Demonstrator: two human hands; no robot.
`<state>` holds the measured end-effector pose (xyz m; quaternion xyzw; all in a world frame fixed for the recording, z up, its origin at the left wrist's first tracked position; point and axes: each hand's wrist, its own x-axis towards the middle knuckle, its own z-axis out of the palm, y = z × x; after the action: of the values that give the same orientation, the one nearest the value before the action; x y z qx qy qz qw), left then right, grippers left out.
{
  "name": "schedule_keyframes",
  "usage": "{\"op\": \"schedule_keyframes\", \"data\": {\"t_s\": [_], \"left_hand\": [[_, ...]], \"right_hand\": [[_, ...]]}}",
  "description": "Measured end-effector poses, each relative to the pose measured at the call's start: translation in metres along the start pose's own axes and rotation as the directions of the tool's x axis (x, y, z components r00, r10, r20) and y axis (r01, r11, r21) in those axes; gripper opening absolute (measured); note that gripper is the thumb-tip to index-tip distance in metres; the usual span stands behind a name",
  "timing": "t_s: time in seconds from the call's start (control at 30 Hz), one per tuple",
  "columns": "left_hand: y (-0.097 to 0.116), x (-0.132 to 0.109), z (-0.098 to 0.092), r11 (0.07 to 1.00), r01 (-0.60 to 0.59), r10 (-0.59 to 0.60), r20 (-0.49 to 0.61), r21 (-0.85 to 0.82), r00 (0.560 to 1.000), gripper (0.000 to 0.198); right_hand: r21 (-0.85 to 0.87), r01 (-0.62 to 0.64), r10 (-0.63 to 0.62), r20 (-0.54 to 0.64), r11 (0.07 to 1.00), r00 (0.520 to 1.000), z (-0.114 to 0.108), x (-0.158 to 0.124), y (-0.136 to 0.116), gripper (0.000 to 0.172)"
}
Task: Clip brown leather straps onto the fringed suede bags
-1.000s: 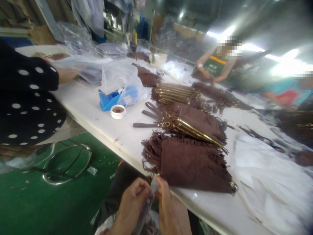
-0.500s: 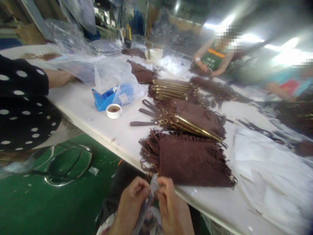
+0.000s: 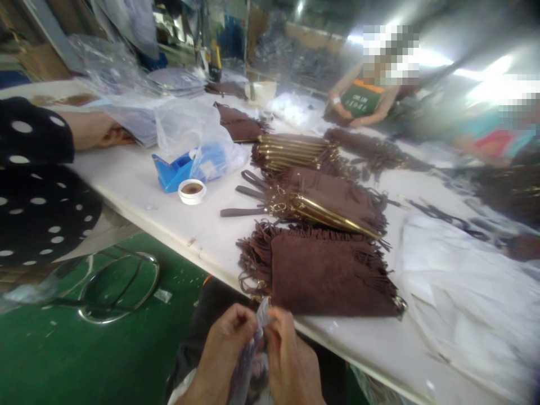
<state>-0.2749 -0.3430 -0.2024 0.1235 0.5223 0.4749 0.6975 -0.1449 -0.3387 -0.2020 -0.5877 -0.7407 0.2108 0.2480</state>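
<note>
Over my lap at the table's near edge, my left hand [image 3: 230, 343] pinches a piece of clear plastic bag [image 3: 262, 316] between thumb and fingers. Close beside it, my right hand [image 3: 287, 351] has its fingers closed on the same plastic. The bag's lower part hangs down between my wrists; what it contains, if anything, I cannot make out. Just beyond my hands lies a dark brown suede fringed bag [image 3: 333, 275] with gold metal fittings. Behind it rests a stack of fringed bags [image 3: 333, 197] with gold zips and wrist straps.
A blue tape dispenser [image 3: 172, 171] and a white roll of tape [image 3: 192, 192] sit left of the bags. White sheets [image 3: 468, 292] cover the table's right side. A co-worker's polka-dot sleeve [image 3: 36, 132] reaches in at left; another person [image 3: 363, 98] works across the table. A metal stool ring [image 3: 120, 287] stands on the green floor.
My hands stay together on the plastic, with the right fingers shifted slightly. The co-worker's hand at left shows more on the grey sheets. The view has moved a little.
</note>
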Motion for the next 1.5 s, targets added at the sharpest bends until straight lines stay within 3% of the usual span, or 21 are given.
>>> {"op": "schedule_keyframes", "data": {"t_s": [0.23,0.53,0.63,0.7,0.8,0.9,0.97,1.03,1.17,1.27,1.33,1.5], "left_hand": [[0.004,-0.001,-0.003,0.971,0.152,-0.135,0.104,-0.185,0.985,0.035],[-0.003,0.010,-0.017,0.936,0.294,-0.260,0.187,-0.191,0.947,0.025],[-0.001,0.010,-0.019,0.959,0.253,-0.230,0.169,-0.128,0.958,0.025],[0.002,0.008,-0.018,0.986,0.155,-0.147,0.121,-0.056,0.982,0.028],[0.004,0.006,-0.015,0.992,-0.019,0.015,0.029,0.122,0.999,0.031],[-0.001,0.005,-0.017,0.928,-0.175,0.180,0.015,0.328,0.984,0.027],[-0.007,0.004,-0.018,0.866,-0.272,0.284,0.035,0.420,0.958,0.022],[-0.010,0.002,-0.019,0.796,-0.354,0.377,0.056,0.491,0.925,0.018],[-0.011,-0.003,-0.016,0.638,-0.455,0.503,0.110,0.621,0.857,0.019],[-0.008,-0.006,-0.013,0.576,-0.482,0.525,0.153,0.660,0.837,0.019],[-0.005,-0.007,-0.012,0.557,-0.481,0.526,0.161,0.677,0.835,0.019],[0.002,-0.010,-0.011,0.556,-0.465,0.514,0.155,0.689,0.844,0.017]], "right_hand": [[0.037,0.042,-0.036,-0.149,0.998,0.988,0.013,-0.010,0.006,0.029],[-0.023,0.309,-0.309,-0.096,0.951,0.946,0.015,-0.004,0.022,0.028],[-0.105,0.325,-0.339,-0.171,0.940,0.925,0.020,-0.014,0.033,0.024],[-0.097,0.279,-0.294,-0.225,0.955,0.929,0.022,-0.024,0.039,0.021],[0.146,0.022,0.004,-0.173,0.989,0.985,0.021,-0.036,0.034,0.023],[0.441,-0.297,0.321,0.023,0.847,0.947,0.016,-0.034,0.018,0.033],[0.570,-0.459,0.421,0.209,0.681,0.883,0.015,-0.026,0.008,0.039],[0.645,-0.576,0.445,0.378,0.502,0.812,0.017,-0.019,0.003,0.045],[0.742,-0.645,0.450,0.521,0.182,0.726,0.028,-0.012,0.003,0.049],[0.752,-0.659,0.463,0.593,-0.024,0.659,0.031,-0.011,0.004,0.051],[0.746,-0.663,0.480,0.608,-0.070,0.633,0.030,-0.008,0.002,0.051],[0.748,-0.659,0.501,0.601,-0.077,0.623,0.035,-0.001,0.001,0.051]]}}
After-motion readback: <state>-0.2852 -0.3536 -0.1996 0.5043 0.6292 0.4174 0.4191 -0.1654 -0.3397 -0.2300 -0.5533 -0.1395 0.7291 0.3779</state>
